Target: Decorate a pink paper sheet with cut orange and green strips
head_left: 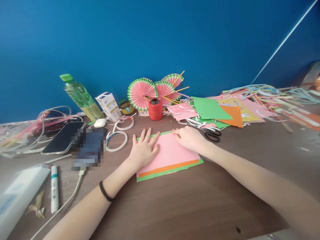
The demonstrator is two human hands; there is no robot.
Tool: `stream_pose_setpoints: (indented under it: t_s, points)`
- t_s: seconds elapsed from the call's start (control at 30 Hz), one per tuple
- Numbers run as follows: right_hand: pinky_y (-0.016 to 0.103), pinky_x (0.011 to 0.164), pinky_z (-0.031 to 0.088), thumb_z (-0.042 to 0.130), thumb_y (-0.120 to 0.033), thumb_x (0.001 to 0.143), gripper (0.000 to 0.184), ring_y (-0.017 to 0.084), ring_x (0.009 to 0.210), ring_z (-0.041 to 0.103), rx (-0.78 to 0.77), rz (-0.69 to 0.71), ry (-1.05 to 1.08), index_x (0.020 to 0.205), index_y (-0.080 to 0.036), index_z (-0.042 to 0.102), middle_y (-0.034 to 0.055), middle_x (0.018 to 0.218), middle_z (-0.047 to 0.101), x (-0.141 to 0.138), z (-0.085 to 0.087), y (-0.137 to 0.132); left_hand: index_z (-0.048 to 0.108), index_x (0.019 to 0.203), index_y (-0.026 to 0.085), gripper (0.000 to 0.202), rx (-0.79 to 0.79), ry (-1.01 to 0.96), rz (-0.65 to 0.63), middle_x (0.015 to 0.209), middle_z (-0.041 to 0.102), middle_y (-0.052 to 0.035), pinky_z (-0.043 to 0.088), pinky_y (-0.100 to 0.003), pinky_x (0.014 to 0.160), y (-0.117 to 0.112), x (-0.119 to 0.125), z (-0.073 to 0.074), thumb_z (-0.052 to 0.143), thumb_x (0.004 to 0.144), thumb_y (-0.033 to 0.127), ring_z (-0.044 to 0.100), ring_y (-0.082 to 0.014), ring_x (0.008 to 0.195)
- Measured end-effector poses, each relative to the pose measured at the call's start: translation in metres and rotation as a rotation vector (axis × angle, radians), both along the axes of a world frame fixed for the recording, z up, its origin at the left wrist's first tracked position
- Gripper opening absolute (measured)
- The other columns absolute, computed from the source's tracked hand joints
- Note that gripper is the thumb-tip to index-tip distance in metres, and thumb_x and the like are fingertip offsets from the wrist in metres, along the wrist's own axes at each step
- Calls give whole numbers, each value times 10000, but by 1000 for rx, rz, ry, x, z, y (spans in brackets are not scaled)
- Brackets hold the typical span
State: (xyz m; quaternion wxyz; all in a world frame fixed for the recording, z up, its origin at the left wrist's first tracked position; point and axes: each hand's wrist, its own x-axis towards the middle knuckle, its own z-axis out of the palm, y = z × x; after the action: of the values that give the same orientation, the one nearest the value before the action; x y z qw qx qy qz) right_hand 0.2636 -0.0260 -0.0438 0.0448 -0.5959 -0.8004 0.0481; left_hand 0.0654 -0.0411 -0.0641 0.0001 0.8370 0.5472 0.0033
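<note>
A pink paper sheet (172, 151) lies flat on the dark wooden table, with an orange strip (168, 168) and a green strip (172, 171) along its near edge. More green (165, 133) shows along the far edge. Spread flat on the left part of the sheet is my left hand (145, 150), fingers apart. My right hand (188, 138) is curled at the far right corner, its fingertips closed on the paper's edge. Black-handled scissors (212, 134) lie just beyond my right hand.
Behind the sheet stand a red thread spool (155, 110) and pleated paper fans (142, 93). Coloured paper sheets (212, 108) are piled at the back right. To the left are a bottle (81, 98), a small carton (109, 106), tape rings (117, 141), phones (63, 137) and a marker (54, 190).
</note>
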Motion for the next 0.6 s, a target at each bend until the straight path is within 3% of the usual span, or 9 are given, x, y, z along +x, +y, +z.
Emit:
stream_pose_setpoints:
  t_s: [0.13,0.33,0.5,0.6]
  points:
    - [285,635,432,416,-173,753,301,235,792,630,-9,-66,5,854,-179,700,96,862,697,13,7,8,229,1374,290,507,11,-4,-5,1457,203,-91,142,-593,999,0,-2,-2,239,884,420,135,-288,1332]
    - [263,516,357,417,-141,709,257,225,676,618,11,-93,-99,680,-154,673,109,700,671,13,13,9,216,1377,287,516,-1,-13,-8,1461,192,-82,125,-589,1007,0,-2,-3,228,884,436,119,-282,1336]
    - [303,562,412,362,-178,792,309,266,725,634,45,-93,-186,793,-123,667,149,761,674,6,8,4,262,1372,210,532,31,10,-27,1449,221,-104,180,-528,1026,8,-10,-4,229,885,420,161,-291,1326]
    - [350,728,446,363,-244,841,355,281,908,609,103,-13,-178,1009,-63,618,199,992,644,4,-4,6,355,1329,101,525,132,34,22,1414,292,-147,201,-455,1049,18,-18,-3,245,886,359,219,-291,1309]
